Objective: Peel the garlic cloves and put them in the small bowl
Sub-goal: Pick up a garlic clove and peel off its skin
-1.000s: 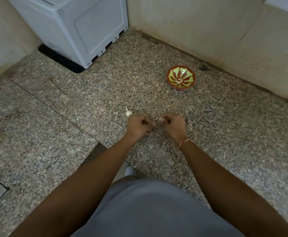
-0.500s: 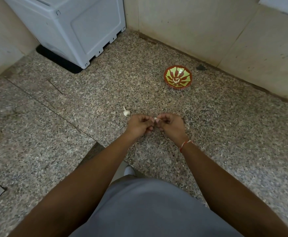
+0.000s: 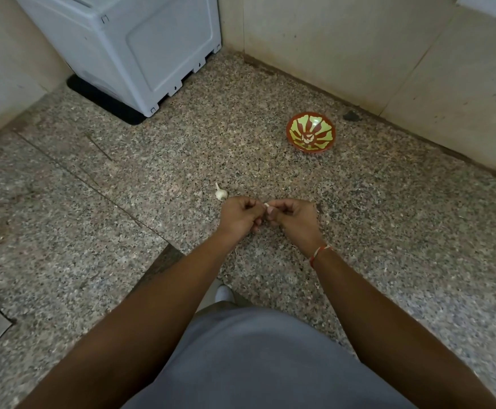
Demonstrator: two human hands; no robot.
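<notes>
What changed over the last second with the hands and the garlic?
The left hand and right hand have closed the gap between them; both now pinch the garlic clove, which only the right held earlier. The garlic bulb and small bowl stayed put on the floor.

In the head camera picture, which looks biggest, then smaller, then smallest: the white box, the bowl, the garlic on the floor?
1. White box: biggest by far.
2. Bowl.
3. Garlic on the floor: smallest.
The box sits farthest away and still looks largest, so the order is safe.
</notes>
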